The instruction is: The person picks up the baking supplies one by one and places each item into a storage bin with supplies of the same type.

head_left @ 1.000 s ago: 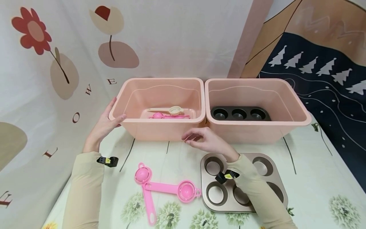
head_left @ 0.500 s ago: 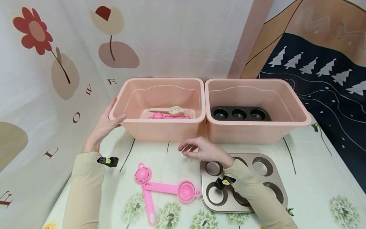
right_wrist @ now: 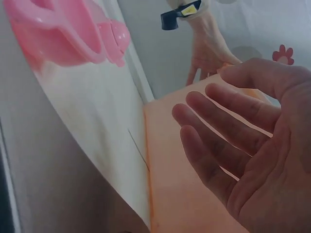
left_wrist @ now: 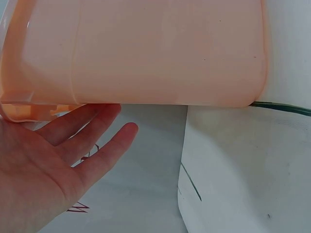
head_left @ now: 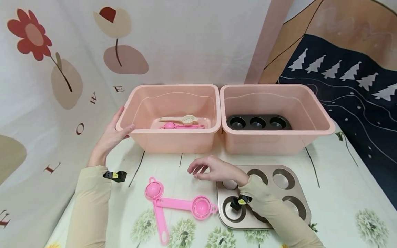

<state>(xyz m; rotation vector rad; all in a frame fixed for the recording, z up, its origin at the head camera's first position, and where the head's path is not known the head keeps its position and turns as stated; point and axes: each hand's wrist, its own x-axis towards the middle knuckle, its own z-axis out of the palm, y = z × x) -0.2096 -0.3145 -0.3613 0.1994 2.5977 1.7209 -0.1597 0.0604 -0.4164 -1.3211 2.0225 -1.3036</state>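
Observation:
At the left pink bin (head_left: 173,143), my left hand (head_left: 108,139) touches the near left corner of the rim, thumb over the top edge. In the left wrist view its spread, nearly straight fingers (left_wrist: 104,158) lie along the outside. My right hand (head_left: 214,168), holding nothing, hovers over the tablecloth with fingers loosely bent; the right wrist view shows the bare palm (right_wrist: 277,170). Nearest to it are a pink egg separator (head_left: 178,204), which overlaps the handle of another pink egg separator (head_left: 154,190), and a bronze muffin pan (head_left: 298,187) partly under the right sleeve.
Inside the left bin lie a beige egg separator (head_left: 188,120) and a pink one (head_left: 169,125). A right pink bin (head_left: 260,143) beside it holds a dark muffin pan (head_left: 247,122). A printed curtain (head_left: 186,41) hangs behind.
My right hand has drawn back from the gap between the bins, toward me and slightly left. The left hand stays at the bin's rim. The head view has shifted slightly.

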